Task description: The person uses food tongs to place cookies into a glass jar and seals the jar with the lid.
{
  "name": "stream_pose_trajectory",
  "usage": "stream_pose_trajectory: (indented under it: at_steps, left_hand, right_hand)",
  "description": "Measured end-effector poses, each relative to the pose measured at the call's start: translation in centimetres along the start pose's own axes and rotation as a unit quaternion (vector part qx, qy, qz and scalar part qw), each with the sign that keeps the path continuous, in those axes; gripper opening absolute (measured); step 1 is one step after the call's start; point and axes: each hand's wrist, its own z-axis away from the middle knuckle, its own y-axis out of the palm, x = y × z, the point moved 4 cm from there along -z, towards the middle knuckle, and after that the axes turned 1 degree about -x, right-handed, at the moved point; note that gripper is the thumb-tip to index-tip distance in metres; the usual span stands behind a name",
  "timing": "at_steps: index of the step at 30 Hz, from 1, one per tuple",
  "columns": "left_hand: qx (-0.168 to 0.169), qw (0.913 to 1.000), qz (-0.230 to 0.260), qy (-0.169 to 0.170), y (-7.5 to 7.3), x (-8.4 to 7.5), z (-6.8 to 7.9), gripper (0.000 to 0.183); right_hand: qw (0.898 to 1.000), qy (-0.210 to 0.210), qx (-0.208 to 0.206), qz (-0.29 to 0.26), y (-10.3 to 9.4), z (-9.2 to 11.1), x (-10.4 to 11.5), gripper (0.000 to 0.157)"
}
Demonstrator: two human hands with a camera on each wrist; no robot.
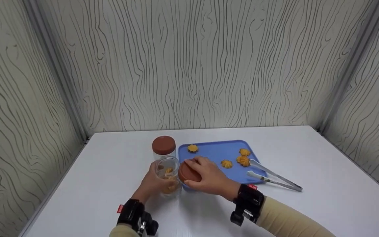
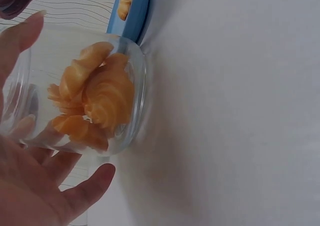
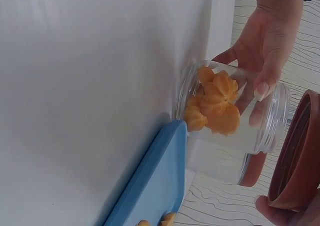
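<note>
My left hand (image 1: 155, 182) grips a clear jar (image 3: 235, 110), thumb on one side and fingers round the other. Several orange swirl-shaped cookies (image 2: 102, 88) lie in the bottom of the jar, whose mouth is uncovered. Just right of the jar, my right hand (image 1: 211, 176) holds a reddish-brown lid (image 1: 189, 171) by its edge. In the right wrist view the lid is tilted and apart from the jar's threaded rim. A second jar (image 3: 217, 158) with a matching brown lid (image 1: 164, 145) on it stands behind the first.
A blue tray (image 1: 209, 153) lies beyond my right hand, with several cookies (image 1: 226, 164) spread on it. Metal tongs (image 1: 283, 181) with pale tips rest over the tray's right edge onto the white table (image 1: 87, 200). Wood-patterned panels (image 1: 189, 65) enclose the table.
</note>
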Motion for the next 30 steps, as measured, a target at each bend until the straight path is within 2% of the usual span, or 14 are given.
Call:
stream_pose_trajectory:
  at_steps: [11,21,26,30]
  left_hand:
    - [0.001,1.0000,0.006,0.003,0.1,-0.2,0.0,0.101]
    - [0.003,1.0000,-0.010,0.000,0.1,-0.1,0.0,0.103]
    - [-0.001,0.9997,-0.022,0.013,0.1,0.0,0.0,0.102]
    - [0.000,0.9999,-0.007,0.013,0.0,-0.1,0.1,0.103]
  right_hand:
    - [1.000,-0.010,-0.001,-0.002,0.5,-0.3,0.4,0.063]
    - [1.000,-0.018,-0.012,0.016,1.2,-1.1,0.9,0.064]
    - [1.000,0.002,-0.003,0.018,1.7,-2.0,1.1,0.065]
    - [1.000,0.010,0.001,0.010,2.1,-3.0,1.4,0.066]
